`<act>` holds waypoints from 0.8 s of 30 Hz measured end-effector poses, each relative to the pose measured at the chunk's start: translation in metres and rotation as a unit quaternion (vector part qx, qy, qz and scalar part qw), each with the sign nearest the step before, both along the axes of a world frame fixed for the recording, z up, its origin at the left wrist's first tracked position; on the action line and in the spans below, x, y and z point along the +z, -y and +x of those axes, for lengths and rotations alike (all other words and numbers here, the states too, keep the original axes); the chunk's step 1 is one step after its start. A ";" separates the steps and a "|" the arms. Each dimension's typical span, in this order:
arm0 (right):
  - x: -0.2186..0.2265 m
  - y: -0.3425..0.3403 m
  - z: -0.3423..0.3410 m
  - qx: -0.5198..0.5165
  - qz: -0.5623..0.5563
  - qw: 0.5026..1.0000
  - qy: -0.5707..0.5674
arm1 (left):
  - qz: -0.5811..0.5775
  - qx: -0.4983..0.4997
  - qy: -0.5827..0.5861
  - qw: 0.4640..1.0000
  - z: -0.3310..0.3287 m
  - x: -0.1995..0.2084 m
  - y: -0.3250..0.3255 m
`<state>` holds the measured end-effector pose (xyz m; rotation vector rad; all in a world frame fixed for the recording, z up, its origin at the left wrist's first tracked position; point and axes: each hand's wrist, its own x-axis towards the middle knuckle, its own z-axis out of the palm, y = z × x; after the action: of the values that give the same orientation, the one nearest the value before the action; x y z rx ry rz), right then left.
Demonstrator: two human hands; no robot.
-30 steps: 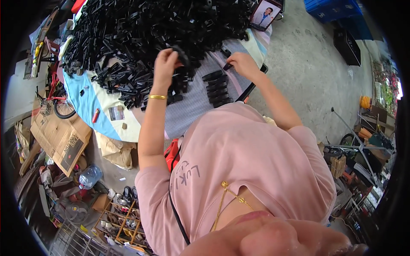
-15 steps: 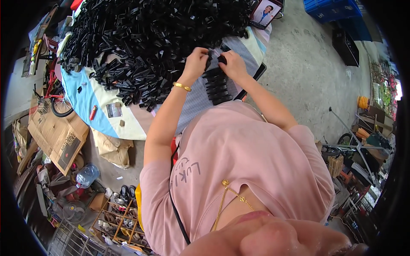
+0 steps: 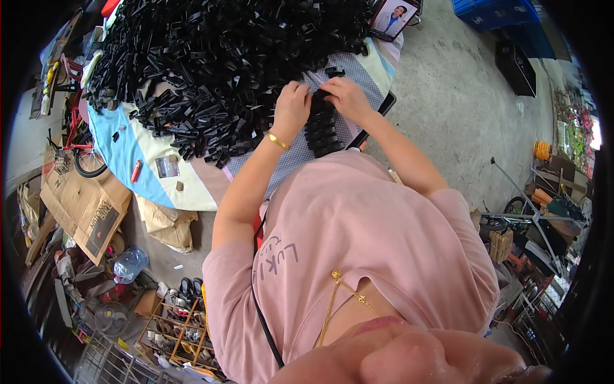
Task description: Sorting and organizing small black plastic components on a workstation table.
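A row of black plastic clip-like pieces [image 3: 323, 133], nested one against another, lies on the cloth in front of my body. My left hand [image 3: 292, 107] is bent at its upper left end, thumb and fingers drawn together. Across from it my right hand [image 3: 347, 98] pinches a black plastic piece [image 3: 322, 95] at the far end of the row. Whether the left fingers also grip a piece is hard to see. Beyond both hands spreads a large heap of loose black pieces [image 3: 211, 57]. A few more loose pieces [image 3: 334, 72] lie just past the right fingers.
A patterned cloth [image 3: 256, 168] covers the round table. On its left lie a red lighter [image 3: 136, 171] and a small card [image 3: 167, 166]. A screen [image 3: 391, 18] showing a person stands at the far right edge. A cardboard sheet [image 3: 89, 192] and water bottle [image 3: 131, 264] are at lower left.
Both hands have come down slightly toward the row and closer together. The black piece that was between them now sits against the row's far end.
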<state>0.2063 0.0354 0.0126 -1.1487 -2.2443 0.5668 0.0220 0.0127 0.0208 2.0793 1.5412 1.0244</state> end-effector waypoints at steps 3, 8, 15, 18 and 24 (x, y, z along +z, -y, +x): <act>0.003 -0.007 0.003 0.034 0.017 0.999 0.038 | -0.107 -0.019 -0.033 0.994 -0.013 -0.003 0.016; 0.013 -0.020 0.008 0.092 0.029 0.993 0.064 | -0.102 0.008 -0.071 0.992 -0.014 -0.008 0.013; 0.002 -0.022 0.014 0.100 0.002 0.995 0.009 | -0.078 -0.008 -0.102 0.992 -0.012 -0.013 0.010; -0.008 -0.025 0.003 0.139 0.009 0.990 0.012 | -0.056 -0.031 -0.084 0.994 -0.013 -0.012 0.005; -0.007 -0.030 -0.002 0.123 -0.043 0.991 -0.044 | -0.075 -0.034 -0.058 0.995 -0.017 -0.014 0.004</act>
<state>0.2041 0.0654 0.0058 -0.8744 -2.3197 0.8039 0.0052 0.0090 0.0071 2.1026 1.5407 0.7515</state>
